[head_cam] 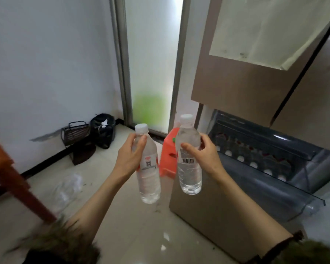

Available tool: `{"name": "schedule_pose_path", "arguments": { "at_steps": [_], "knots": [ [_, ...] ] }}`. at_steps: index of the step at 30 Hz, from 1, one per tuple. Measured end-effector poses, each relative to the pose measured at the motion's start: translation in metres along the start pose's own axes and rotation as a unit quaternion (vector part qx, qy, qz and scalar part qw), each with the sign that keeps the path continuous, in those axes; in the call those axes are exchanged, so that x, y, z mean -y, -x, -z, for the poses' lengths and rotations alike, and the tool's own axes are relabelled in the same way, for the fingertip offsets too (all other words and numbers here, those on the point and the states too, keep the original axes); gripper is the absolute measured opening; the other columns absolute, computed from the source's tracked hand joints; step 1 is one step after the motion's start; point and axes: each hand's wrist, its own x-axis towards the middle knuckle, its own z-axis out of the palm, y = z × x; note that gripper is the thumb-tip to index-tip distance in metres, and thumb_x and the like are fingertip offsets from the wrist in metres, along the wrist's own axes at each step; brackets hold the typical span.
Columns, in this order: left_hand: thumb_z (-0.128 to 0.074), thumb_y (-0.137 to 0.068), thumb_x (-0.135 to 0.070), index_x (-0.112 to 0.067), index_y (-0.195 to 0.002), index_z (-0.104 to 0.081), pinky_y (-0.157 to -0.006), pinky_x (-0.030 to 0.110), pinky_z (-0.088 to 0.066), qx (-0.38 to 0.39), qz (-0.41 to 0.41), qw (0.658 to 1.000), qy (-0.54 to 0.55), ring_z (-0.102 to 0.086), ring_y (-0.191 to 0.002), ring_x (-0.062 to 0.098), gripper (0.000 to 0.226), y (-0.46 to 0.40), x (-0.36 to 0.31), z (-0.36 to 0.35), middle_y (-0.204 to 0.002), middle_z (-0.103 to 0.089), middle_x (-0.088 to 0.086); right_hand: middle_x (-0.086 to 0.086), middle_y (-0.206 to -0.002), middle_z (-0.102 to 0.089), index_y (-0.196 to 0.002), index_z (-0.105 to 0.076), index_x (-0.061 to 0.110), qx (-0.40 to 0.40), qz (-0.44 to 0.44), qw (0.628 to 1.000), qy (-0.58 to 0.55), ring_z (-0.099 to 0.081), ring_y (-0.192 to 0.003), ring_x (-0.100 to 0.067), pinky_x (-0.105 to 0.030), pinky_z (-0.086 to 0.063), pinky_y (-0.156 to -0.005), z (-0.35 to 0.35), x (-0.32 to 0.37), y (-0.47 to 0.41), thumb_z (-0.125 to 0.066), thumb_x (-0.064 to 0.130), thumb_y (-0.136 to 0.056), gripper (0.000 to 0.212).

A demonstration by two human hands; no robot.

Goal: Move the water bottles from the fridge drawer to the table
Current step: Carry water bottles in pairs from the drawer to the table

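Beside the open fridge drawer (265, 159), the left hand (128, 159) and right hand (204, 155) each grip an upright water bottle high on its body, where a wet bottle could slip before reaching the table (0, 161) at left.

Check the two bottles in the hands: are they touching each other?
Apart. The head view shows the left bottle and the right bottle with the orange stool and floor visible between them along their whole length.
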Motion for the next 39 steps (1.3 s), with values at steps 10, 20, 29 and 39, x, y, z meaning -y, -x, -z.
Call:
{"name": "schedule_pose_path", "arguments": {
  "at_steps": [10,20,29,39],
  "knots": [
    [-0.042,-0.094,-0.038,-0.025,-0.102,-0.049,-0.076,0.028,-0.047,-0.133,0.062,0.987,-0.068,-0.057,-0.091,0.011,0.017,0.036,0.058,0.215,-0.099,-0.058,-0.002,0.004,-0.102,-0.063,-0.107,-0.054,0.02,0.173,0.028,0.985,-0.004,-0.061,-0.092,-0.012,-0.029,-0.052,-0.08,-0.236,0.064,-0.001,-0.074,0.038,-0.074,0.042],
    [-0.044,-0.093,-0.039,-0.022,-0.102,-0.049,-0.08,0.033,-0.049,-0.255,0.13,0.948,-0.137,-0.058,-0.094,0.015,0.02,0.061,0.132,0.455,-0.095,-0.056,-0.005,0.013,-0.098,-0.058,-0.11,-0.052,0.022,0.327,0.069,0.942,-0.018,-0.057,-0.089,-0.003,-0.016,-0.044,-0.071,-0.498,0.125,0.007,-0.075,0.033,-0.073,0.045],
    [-0.045,-0.092,-0.04,-0.022,-0.106,-0.05,-0.071,0.021,-0.044,-0.314,0.173,0.919,-0.163,-0.056,-0.092,0.01,0.024,0.04,0.197,0.6,-0.094,-0.057,-0.011,0.008,-0.106,-0.056,-0.117,-0.047,0.021,0.434,0.093,0.896,0.013,-0.055,-0.097,-0.008,-0.015,-0.043,-0.075,-0.68,0.158,-0.022,-0.078,0.036,-0.069,0.059],
    [-0.041,-0.094,-0.036,-0.024,-0.131,-0.036,-0.095,0.034,-0.042,-0.359,0.222,0.894,-0.151,-0.043,-0.118,0.01,0.039,-0.051,0.26,0.745,-0.129,-0.046,-0.005,0.012,-0.107,-0.048,-0.125,-0.043,0.021,0.511,0.143,0.843,0.085,-0.049,-0.098,-0.006,-0.023,-0.041,-0.085,-0.876,0.193,-0.093,-0.079,0.036,-0.069,0.069]
  ]
}}
